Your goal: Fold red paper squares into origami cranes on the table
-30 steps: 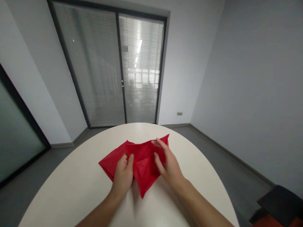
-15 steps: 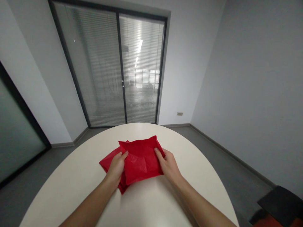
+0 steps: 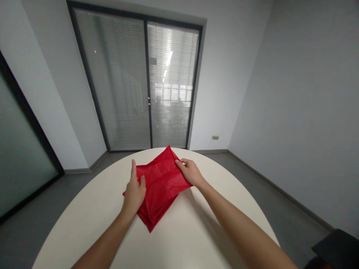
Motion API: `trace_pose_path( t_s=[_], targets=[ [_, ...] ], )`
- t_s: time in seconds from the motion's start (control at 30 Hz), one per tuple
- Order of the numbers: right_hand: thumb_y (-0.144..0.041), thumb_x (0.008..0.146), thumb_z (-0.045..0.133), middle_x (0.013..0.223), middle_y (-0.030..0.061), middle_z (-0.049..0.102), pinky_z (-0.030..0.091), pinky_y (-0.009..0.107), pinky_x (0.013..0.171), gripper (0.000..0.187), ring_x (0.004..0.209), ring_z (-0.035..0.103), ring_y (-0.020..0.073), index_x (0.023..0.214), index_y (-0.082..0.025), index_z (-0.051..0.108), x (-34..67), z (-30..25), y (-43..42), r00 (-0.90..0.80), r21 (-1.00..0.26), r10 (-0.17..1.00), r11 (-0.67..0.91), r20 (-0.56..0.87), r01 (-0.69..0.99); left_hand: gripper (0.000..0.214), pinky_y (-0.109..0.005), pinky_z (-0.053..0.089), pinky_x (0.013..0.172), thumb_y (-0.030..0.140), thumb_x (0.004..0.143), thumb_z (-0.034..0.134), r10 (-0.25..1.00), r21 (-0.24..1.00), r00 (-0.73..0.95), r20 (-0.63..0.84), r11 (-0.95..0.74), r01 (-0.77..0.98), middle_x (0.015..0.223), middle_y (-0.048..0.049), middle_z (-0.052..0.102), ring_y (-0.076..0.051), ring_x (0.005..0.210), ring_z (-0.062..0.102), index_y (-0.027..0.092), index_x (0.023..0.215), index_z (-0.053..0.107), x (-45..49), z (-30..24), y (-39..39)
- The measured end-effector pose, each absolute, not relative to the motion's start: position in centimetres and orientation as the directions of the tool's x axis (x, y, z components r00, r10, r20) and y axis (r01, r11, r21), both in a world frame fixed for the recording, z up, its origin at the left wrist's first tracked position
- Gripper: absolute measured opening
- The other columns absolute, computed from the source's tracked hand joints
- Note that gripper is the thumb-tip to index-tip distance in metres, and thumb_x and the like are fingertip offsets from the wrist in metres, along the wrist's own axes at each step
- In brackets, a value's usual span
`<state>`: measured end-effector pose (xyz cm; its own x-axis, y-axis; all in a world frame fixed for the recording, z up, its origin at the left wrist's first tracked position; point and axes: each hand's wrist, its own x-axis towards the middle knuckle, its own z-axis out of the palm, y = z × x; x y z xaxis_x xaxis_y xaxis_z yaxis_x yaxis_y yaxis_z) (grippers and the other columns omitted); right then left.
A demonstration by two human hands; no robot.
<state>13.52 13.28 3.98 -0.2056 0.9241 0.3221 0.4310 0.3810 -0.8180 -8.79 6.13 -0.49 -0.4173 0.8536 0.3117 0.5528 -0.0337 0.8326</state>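
Observation:
A thin, creased red bag [image 3: 162, 179] is held up at a slant over the table, one corner pointing away and another hanging toward me. My right hand [image 3: 192, 172] pinches its right edge, thumb on top and fingers partly hidden behind. At the left side, my left hand [image 3: 135, 191] has its thumb against the bag's front and its index finger stretched upward. The remaining left fingers are out of sight, and the bag appears gripped between them and the thumb. Folded red layers show below the left hand.
A round white table [image 3: 92, 220] lies under the bag. Beyond it are a glass door with blinds [image 3: 123, 89] and a grey wall [image 3: 303, 104]. A dark chair [image 3: 339, 244] stands at the lower right.
The bag's right part has been lifted away from me and turned, so its far corner points up. My right hand rose with it. The left index finger has straightened upward.

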Motion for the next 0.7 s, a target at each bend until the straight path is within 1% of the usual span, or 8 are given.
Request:
trace_pose_path(
  t_s=[0.1,0.23,0.27,0.33,0.43,0.57,0.63,0.7],
  targets=[
    [-0.054,0.092,0.050,0.076,0.0038,0.071,0.045,0.025,0.060,0.043,0.068,0.063,0.0187,0.081,-0.017,0.070,12.9,4.5,16.3,-0.368,-0.808,0.892,0.411,0.261,0.423,0.080,-0.037,0.055,0.081,0.029,0.095,0.048,0.886,0.751,-0.384,0.260,0.064,0.657,0.116,-0.0114,0.072,-0.026,0.090,0.073,0.027,0.159,0.001,-9.2,0.6,5.6],
    [-0.057,0.091,0.052,0.071,0.0025,0.071,0.045,0.025,0.058,0.047,0.064,0.063,0.0177,0.082,-0.015,0.072,12.2,3.4,18.5,-0.478,-0.814,0.862,0.394,0.167,0.426,0.085,-0.039,0.052,0.088,0.034,0.092,0.052,0.840,0.608,-0.425,0.337,0.150,0.779,0.148,-0.0183,0.050,-0.032,0.114,0.065,0.023,0.160,0.003,-9.8,1.7,5.5],
    [-0.058,0.091,0.052,0.071,0.0027,0.071,0.046,0.025,0.059,0.049,0.064,0.064,0.0179,0.083,-0.015,0.073,12.0,2.8,18.7,-0.507,-0.815,0.851,0.386,0.135,0.431,0.082,-0.040,0.052,0.089,0.036,0.092,0.051,0.840,0.583,-0.428,0.334,0.172,0.794,0.150,-0.0189,0.047,-0.033,0.116,0.064,0.022,0.159,0.007,-10.0,1.9,5.6],
    [-0.058,0.091,0.051,0.073,0.0030,0.072,0.047,0.026,0.060,0.050,0.065,0.064,0.0180,0.086,-0.014,0.075,11.6,1.8,18.9,-0.556,-0.804,0.824,0.401,0.107,0.439,0.066,-0.043,0.051,0.087,0.040,0.093,0.047,0.867,0.539,-0.417,0.274,0.221,0.813,0.140,-0.0188,0.057,-0.035,0.112,0.066,0.021,0.153,0.029,-10.7,1.8,5.8],
    [-0.054,0.095,0.047,0.079,0.0037,0.075,0.047,0.026,0.064,0.049,0.069,0.065,0.0179,0.088,-0.015,0.076,11.0,0.3,19.1,-0.597,-0.702,0.794,0.490,0.115,0.516,0.041,-0.043,0.051,0.081,0.047,0.095,0.040,0.912,0.468,-0.371,0.174,0.255,0.846,0.111,-0.0154,0.073,-0.036,0.100,0.069,0.024,0.118,0.063,-12.0,1.0,6.2],
    [-0.044,0.096,0.051,0.089,0.0064,0.076,0.047,0.027,0.072,0.038,0.080,0.067,0.0195,0.092,-0.016,0.077,10.5,-1.3,19.3,-0.594,-0.594,0.797,0.533,0.112,0.603,0.043,-0.042,0.051,0.076,0.047,0.097,0.033,0.915,0.354,-0.383,0.124,0.320,0.879,0.098,-0.0163,0.073,-0.035,0.091,0.070,0.021,0.098,0.067,-13.8,-0.6,6.8],
    [-0.041,0.094,0.055,0.093,0.0082,0.076,0.046,0.028,0.075,0.033,0.083,0.067,0.0206,0.095,-0.017,0.077,10.3,-1.9,19.2,-0.579,-0.561,0.809,0.528,0.103,0.638,0.035,-0.041,0.052,0.079,0.038,0.096,0.038,0.912,0.332,-0.370,0.176,0.299,0.895,0.104,-0.0159,0.072,-0.033,0.096,0.069,0.019,0.106,0.066,-14.0,-1.0,7.0],
    [-0.040,0.094,0.057,0.097,0.0091,0.076,0.046,0.028,0.075,0.030,0.085,0.067,0.0212,0.099,-0.017,0.076,10.1,-2.4,19.1,-0.562,-0.527,0.822,0.520,0.094,0.672,0.036,-0.043,0.050,0.090,0.027,0.093,0.042,0.884,0.280,-0.310,0.351,0.217,0.935,0.120,-0.0186,0.066,-0.033,0.110,0.063,0.013,0.120,0.061,-13.6,-1.1,7.1]
  ],
)
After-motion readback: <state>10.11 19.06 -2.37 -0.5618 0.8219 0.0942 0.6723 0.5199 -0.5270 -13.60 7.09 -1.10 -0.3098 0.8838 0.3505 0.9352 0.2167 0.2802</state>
